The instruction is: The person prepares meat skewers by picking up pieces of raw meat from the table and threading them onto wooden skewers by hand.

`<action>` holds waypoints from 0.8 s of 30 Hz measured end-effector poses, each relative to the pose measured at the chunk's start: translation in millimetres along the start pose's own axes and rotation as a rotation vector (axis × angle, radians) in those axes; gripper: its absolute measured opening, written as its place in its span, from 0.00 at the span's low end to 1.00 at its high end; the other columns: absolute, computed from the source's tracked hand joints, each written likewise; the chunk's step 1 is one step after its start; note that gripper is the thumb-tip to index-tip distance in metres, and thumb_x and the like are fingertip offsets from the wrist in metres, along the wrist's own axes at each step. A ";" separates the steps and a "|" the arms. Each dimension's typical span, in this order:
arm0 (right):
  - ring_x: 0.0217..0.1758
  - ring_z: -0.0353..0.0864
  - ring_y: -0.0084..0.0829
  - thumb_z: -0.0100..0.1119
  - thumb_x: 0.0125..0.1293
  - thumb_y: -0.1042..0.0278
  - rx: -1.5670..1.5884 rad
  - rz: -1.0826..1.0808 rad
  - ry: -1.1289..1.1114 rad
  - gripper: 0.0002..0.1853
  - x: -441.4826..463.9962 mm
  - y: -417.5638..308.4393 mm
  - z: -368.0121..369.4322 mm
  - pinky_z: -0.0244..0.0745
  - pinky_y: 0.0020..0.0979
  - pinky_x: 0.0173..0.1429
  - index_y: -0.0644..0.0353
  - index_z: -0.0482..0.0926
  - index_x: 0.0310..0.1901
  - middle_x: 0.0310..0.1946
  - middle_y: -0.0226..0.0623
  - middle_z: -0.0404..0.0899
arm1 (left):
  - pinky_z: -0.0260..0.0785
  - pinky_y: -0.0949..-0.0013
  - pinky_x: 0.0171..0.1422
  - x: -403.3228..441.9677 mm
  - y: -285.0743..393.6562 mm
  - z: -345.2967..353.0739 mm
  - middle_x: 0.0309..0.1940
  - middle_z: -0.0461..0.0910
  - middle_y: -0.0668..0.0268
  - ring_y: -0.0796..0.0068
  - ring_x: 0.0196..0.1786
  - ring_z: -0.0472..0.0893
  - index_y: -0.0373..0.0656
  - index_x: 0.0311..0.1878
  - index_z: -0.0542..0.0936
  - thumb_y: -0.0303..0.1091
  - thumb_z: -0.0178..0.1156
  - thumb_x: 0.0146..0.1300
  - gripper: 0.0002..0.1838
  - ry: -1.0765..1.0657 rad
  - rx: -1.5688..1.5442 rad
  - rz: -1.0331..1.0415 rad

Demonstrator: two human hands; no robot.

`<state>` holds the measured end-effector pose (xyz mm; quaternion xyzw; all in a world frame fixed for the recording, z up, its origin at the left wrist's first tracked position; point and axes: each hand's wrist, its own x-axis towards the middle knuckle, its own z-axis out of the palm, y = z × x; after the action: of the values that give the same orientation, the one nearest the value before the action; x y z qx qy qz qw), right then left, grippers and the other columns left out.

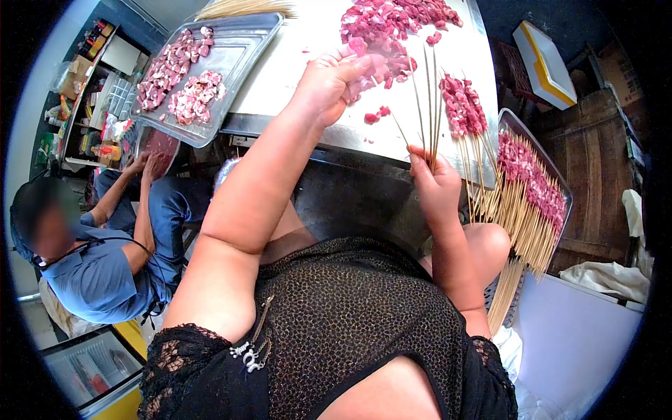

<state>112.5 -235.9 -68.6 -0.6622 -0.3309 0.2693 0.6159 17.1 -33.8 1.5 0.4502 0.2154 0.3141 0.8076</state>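
My left hand (327, 82) reaches over the pile of cut raw meat (378, 22) on the white table. Its thumb and fingers are drawn together, partly blurred against the meat, so what they hold cannot be made out. In my right hand (435, 183) is a small bunch of thin bamboo skewers (432, 105), pointing up and away; most look bare, and a small piece of meat sits by the tip of one. Just right of this hand, finished meat skewers (462, 105) lie at the table's edge. A few loose meat pieces (376, 115) lie between my hands.
A metal tray (241, 52) with two heaps of meat stands at the left, bare skewers (245, 7) behind it. Another tray (564, 185) of loaded skewers stands at the right. A seated co-worker (105, 259) handles meat in a basin (159, 147). A white-yellow box (544, 66) stands far right.
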 end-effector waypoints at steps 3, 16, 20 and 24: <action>0.26 0.66 0.12 0.57 0.63 0.72 0.050 -0.004 -0.009 0.09 -0.2 -3.5 3.9 0.64 0.17 0.31 0.65 0.81 0.43 0.23 0.21 0.72 | 0.77 0.70 0.42 1.2 -4.9 1.7 0.39 0.81 0.59 0.69 0.41 0.83 0.35 0.44 0.77 0.30 0.58 0.62 0.10 0.014 0.008 -0.012; 0.26 0.65 0.12 0.57 0.64 0.73 0.022 0.009 0.014 0.09 0.1 -5.4 1.0 0.62 0.16 0.30 0.65 0.81 0.43 0.23 0.21 0.71 | 0.77 0.61 0.49 6.8 -1.6 -1.9 0.40 0.80 0.51 0.58 0.42 0.82 0.31 0.50 0.71 0.32 0.49 0.68 0.14 0.077 -0.037 0.021; 0.25 0.64 0.11 0.57 0.64 0.73 0.036 0.023 0.018 0.09 0.3 -1.1 0.2 0.61 0.16 0.29 0.66 0.80 0.43 0.23 0.20 0.71 | 0.77 0.61 0.49 6.8 0.0 -5.4 0.41 0.79 0.50 0.57 0.43 0.82 0.31 0.50 0.71 0.30 0.47 0.69 0.13 0.056 -0.043 -0.004; 0.25 0.65 0.12 0.57 0.63 0.73 0.013 0.004 0.021 0.09 -1.0 -3.8 -0.4 0.61 0.16 0.30 0.65 0.81 0.43 0.23 0.21 0.71 | 0.76 0.59 0.50 7.4 0.0 -14.7 0.42 0.79 0.50 0.56 0.44 0.81 0.32 0.49 0.71 0.31 0.47 0.69 0.13 -0.013 -0.009 -0.038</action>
<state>111.7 -236.8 -64.9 -0.6616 -0.3213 0.2656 0.6233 13.1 -19.9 -6.4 0.4444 0.2173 0.2970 0.8168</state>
